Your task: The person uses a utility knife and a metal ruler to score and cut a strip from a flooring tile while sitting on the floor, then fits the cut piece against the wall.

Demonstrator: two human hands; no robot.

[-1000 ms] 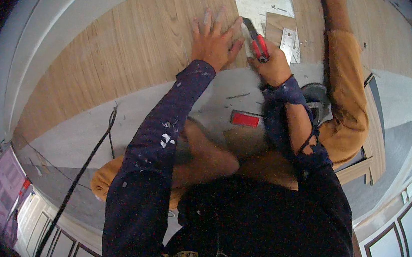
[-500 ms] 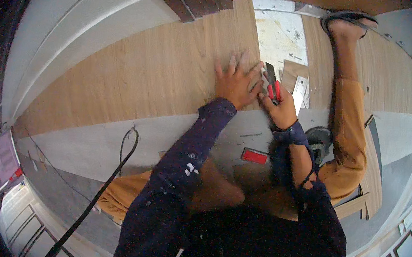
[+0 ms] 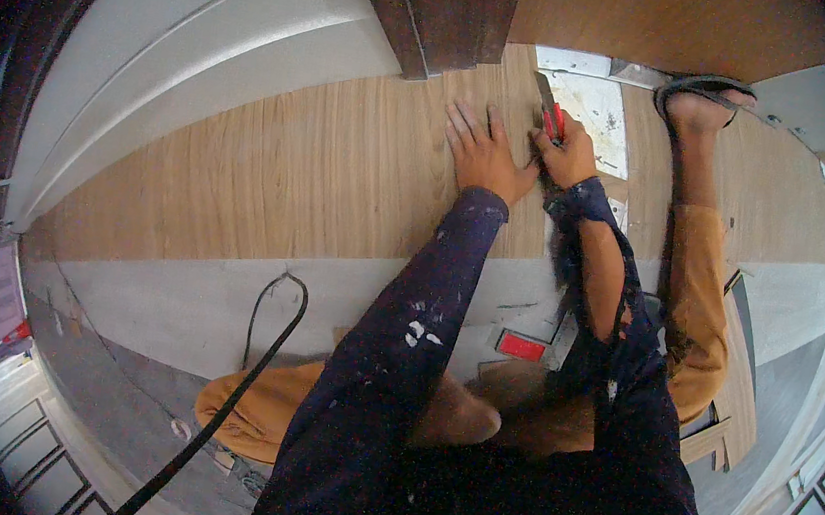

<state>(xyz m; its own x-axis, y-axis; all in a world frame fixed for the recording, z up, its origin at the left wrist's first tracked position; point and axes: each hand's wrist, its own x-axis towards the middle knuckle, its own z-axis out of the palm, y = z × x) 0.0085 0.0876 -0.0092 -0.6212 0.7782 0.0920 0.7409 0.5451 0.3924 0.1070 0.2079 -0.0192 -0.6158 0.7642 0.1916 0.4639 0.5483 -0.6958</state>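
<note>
One utility knife (image 3: 553,122), its handle red and black and its blade dark, was in the right hand (image 3: 566,155), beside the left edge of a bare white patch (image 3: 599,106) in the floor. That hand's grip was closed about the handle, with the blade slanting out past the fingers toward the floor's far edge; whether its tip touched the surface could not be told. The left hand (image 3: 488,160) lay palm down on the wood-look planks (image 3: 310,181) to the left of the patch, its grip wide open, fingers spread and holding nothing. Dark blue sleeves (image 3: 451,272) with white flecks covered the forearms, the right one gaping over bare skin. At the planks' far edge stood a brown panel (image 3: 658,22) and, left of it, a dark frame (image 3: 447,20). Past the patch's right edge, a foot (image 3: 701,115) in a dark sandal (image 3: 709,85) was set near that far edge. Along the planks' near edge ran a light grey strip (image 3: 198,290); a red rectangular piece (image 3: 521,345) with a dark border lay between the forearms. A black cable (image 3: 239,395) looped up to the left, and wood-look offcuts (image 3: 742,393) lay at the right, beside an ochre trouser leg (image 3: 702,278).
</note>
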